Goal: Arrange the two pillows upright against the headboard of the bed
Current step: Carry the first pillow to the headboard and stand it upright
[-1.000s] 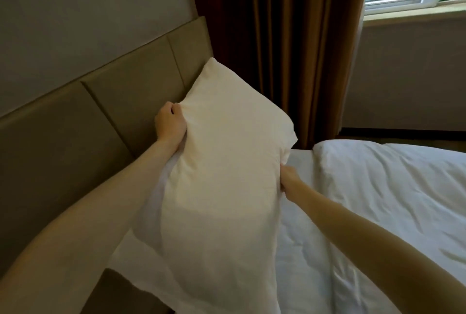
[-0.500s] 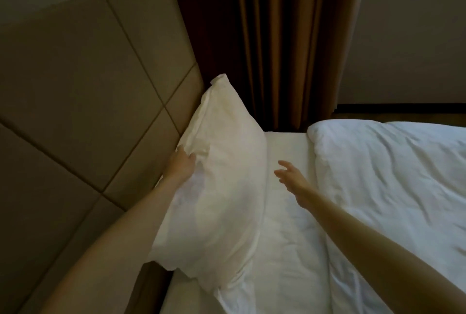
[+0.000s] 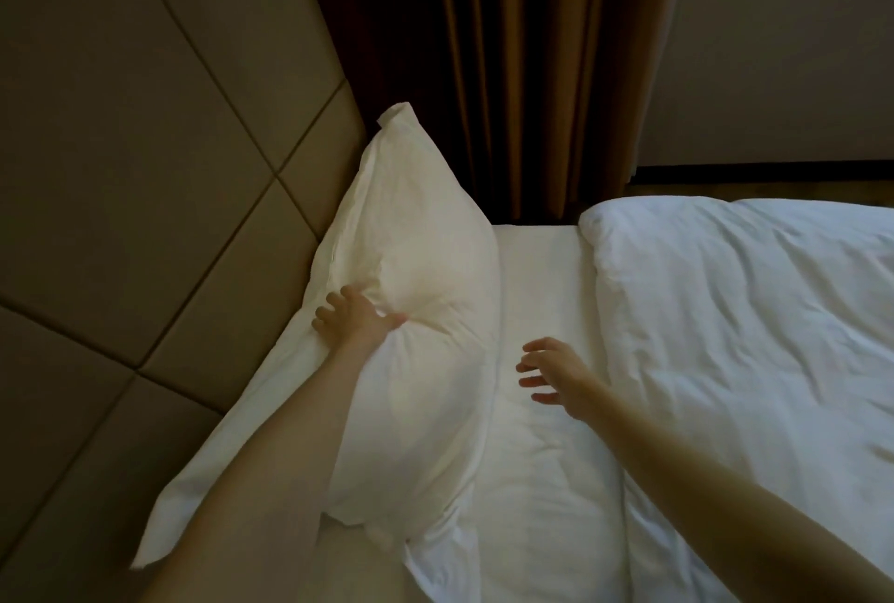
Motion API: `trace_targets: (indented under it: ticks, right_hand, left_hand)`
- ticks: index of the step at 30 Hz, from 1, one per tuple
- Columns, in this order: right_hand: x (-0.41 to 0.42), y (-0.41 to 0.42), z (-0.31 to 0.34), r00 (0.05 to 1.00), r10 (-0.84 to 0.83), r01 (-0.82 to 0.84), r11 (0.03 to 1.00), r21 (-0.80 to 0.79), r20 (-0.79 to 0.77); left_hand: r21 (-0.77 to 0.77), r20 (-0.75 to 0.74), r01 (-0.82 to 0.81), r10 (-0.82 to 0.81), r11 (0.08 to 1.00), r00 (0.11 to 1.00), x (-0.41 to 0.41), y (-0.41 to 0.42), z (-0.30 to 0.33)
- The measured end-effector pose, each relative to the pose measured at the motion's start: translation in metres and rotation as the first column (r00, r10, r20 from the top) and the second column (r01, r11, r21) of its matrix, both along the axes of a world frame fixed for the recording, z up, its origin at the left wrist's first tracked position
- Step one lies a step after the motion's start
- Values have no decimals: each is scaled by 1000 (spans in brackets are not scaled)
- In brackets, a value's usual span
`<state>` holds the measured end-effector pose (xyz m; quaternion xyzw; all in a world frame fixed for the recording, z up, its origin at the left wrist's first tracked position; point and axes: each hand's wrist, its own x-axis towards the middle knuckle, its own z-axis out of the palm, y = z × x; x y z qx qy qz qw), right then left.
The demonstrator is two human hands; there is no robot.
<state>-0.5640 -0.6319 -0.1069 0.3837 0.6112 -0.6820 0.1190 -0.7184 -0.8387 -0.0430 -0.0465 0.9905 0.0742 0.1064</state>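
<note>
A white pillow (image 3: 425, 264) stands tilted on its long edge, leaning against the tan padded headboard (image 3: 145, 167) near the bed's far corner. My left hand (image 3: 355, 322) lies flat on the pillow's upper edge with fingers spread, pressing a dent into it without gripping. My right hand (image 3: 556, 372) hovers open over the sheet, just right of the pillow and apart from it. A second white pillow (image 3: 546, 481) appears to lie flat on the mattress under my right forearm, its near corner touching the standing pillow.
A rumpled white duvet (image 3: 750, 336) covers the right part of the bed. A strip of bare white sheet (image 3: 537, 264) runs between pillow and duvet. Dark brown curtains (image 3: 508, 70) hang past the bed's far edge, beside a grey wall (image 3: 774, 46).
The pillow went from held in the air by both hands to resting against the headboard. My right hand let go and drew back. My left hand opened and now presses on it.
</note>
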Motion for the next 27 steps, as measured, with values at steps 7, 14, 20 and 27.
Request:
trace_targets:
  ticks: [7, 14, 20, 27]
  right_hand:
    - [-4, -55, -27, 990, 81, -34, 929, -369, 113]
    - [-25, -116, -36, 997, 61, -30, 874, -485, 49]
    - [-63, -110, -6, 990, -8, -41, 937, -347, -140]
    - [-132, -68, 72, 927, 76, -110, 991, -72, -368]
  left_hand:
    - [65, -40, 154, -152, 986, 988, -3, -27, -20]
    - [414, -382, 279, -112, 867, 917, -12, -17, 21]
    - [669, -471, 395, -53, 630, 881, -12, 21, 70]
    - [742, -608, 465, 191, 483, 771, -58, 31, 131]
